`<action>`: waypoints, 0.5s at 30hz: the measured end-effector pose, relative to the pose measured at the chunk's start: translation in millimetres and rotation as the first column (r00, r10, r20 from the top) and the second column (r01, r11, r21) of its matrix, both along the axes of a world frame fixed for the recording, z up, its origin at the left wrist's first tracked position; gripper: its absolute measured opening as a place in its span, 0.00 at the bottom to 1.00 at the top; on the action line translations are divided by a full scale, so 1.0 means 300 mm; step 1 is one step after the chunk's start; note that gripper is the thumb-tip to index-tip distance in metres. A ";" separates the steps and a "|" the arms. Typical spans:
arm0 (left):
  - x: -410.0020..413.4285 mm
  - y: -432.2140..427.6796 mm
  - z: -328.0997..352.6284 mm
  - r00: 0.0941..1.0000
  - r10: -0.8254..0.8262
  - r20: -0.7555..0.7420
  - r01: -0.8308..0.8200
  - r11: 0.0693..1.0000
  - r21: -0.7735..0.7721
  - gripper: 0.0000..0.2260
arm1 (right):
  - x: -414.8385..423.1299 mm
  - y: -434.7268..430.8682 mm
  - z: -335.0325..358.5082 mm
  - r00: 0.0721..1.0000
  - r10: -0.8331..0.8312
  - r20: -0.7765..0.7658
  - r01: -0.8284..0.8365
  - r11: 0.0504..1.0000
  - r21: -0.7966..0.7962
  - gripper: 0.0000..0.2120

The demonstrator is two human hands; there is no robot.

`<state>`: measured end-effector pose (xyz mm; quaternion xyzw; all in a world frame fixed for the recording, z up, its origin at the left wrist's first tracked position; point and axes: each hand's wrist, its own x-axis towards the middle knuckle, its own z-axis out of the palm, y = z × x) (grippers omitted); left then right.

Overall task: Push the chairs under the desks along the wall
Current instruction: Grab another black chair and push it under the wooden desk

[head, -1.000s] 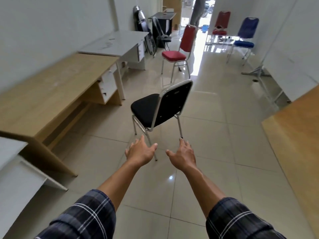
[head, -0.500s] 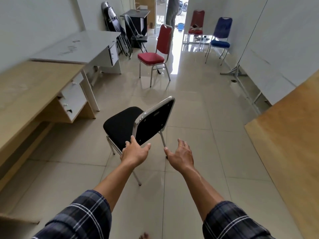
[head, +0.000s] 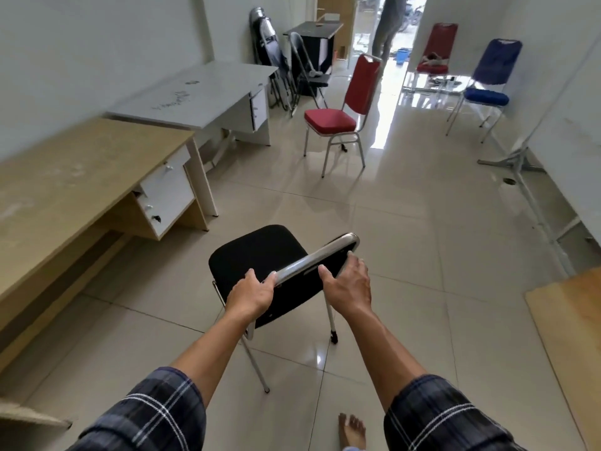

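A black chair (head: pixel 260 252) with a chrome frame stands on the tiled floor right in front of me, its seat facing the left wall. My left hand (head: pixel 250 292) grips the near end of its backrest top rail. My right hand (head: pixel 349 284) holds the far end of the same backrest. A wooden desk (head: pixel 74 177) runs along the left wall, with a grey desk (head: pixel 208 89) beyond it. A red chair (head: pixel 338 120) stands out in the aisle past the grey desk.
A blue chair (head: pixel 487 92) and a second red chair (head: pixel 435 50) stand at the far right by the doorway, where a person (head: pixel 385 24) stands. Folded chairs (head: pixel 276 66) lean on the left wall. A wooden board (head: pixel 572 336) and a metal stand (head: pixel 520 164) line the right side.
I have stepped up to the black chair. Both hands, open and reaching a second ago, now hold its backrest.
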<state>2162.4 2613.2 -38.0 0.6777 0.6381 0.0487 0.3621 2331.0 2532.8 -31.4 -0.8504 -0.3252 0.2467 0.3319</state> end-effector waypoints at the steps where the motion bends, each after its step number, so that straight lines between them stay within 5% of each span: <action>1: 0.023 0.007 -0.005 1.000 0.023 -0.003 -0.023 0.999 -0.024 0.33 | 0.033 0.033 -0.004 1.000 0.009 0.005 -0.009 1.000 0.012 0.39; 10: 0.236 0.047 -0.019 0.940 0.329 -0.091 -0.334 0.942 -0.040 0.26 | 0.318 0.276 -0.049 0.972 0.232 -0.033 -0.235 0.960 -0.154 0.37; 15: 0.253 0.064 -0.055 0.695 0.714 0.086 -0.693 0.697 -0.182 0.17 | 0.386 0.329 -0.087 0.964 0.257 -0.074 -0.266 0.949 -0.171 0.32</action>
